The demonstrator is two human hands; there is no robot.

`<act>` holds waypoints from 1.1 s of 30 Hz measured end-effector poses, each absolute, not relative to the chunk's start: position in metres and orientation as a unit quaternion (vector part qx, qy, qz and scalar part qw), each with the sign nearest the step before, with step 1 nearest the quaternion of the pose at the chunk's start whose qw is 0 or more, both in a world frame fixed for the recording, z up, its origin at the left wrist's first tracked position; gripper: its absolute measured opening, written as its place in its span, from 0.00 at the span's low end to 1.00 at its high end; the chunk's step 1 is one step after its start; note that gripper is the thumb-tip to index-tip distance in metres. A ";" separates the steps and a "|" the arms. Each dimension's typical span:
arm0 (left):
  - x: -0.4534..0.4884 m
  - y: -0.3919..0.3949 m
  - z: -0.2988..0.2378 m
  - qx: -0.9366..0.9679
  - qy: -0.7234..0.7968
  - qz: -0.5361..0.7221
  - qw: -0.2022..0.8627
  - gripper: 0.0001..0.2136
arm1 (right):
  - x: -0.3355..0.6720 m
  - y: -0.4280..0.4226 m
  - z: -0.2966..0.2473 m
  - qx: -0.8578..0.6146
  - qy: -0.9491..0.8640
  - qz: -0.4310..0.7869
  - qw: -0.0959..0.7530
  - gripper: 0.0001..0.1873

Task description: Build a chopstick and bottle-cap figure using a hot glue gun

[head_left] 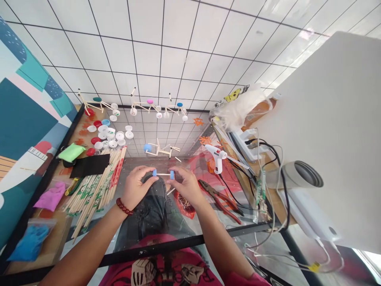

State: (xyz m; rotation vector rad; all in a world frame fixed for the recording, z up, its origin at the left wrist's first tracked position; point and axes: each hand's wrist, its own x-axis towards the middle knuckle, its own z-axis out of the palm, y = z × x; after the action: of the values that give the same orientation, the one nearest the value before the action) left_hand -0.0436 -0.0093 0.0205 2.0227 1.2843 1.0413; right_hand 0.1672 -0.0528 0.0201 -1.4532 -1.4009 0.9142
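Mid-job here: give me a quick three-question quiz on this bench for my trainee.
1. True or false: the left hand and right hand each pinch an end of the blue-capped stick.
2. Which lies nearest the right hand? A glue gun; B pliers; C chopsticks.
3. Fill in: the left wrist wears a ___ bracelet.
Key: 1 true; 2 B; 3 red.
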 end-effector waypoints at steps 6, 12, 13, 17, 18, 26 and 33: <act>-0.046 -0.005 0.009 0.789 0.468 0.338 0.208 0.18 | 0.167 -0.054 0.018 -0.634 -0.655 0.244 0.330 0.19; -0.055 -0.002 0.014 0.824 0.450 0.272 0.211 0.31 | 0.169 -0.058 0.023 -0.636 -0.667 0.254 0.293 0.36; -0.057 -0.001 0.015 0.827 0.448 0.263 0.214 0.30 | 0.170 -0.058 0.024 -0.635 -0.668 0.259 0.288 0.35; -0.059 0.001 0.016 0.843 0.421 0.250 0.225 0.27 | 0.172 -0.056 0.023 -0.630 -0.675 0.269 0.272 0.29; -0.058 0.001 0.015 0.846 0.413 0.250 0.224 0.26 | 0.172 -0.056 0.023 -0.630 -0.677 0.268 0.268 0.26; -0.052 -0.001 0.015 0.830 0.436 0.251 0.238 0.22 | 0.170 -0.055 0.019 -0.637 -0.691 0.224 0.258 0.20; -0.050 -0.001 0.019 0.819 0.459 0.250 0.237 0.12 | 0.169 -0.056 0.021 -0.610 -0.714 0.231 0.255 0.22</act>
State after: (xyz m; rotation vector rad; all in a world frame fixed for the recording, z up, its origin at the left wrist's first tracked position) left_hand -0.0502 -0.0009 0.0189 2.2446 1.2575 0.6851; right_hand 0.1695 -0.0555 0.0207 -1.6570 -1.9390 0.6275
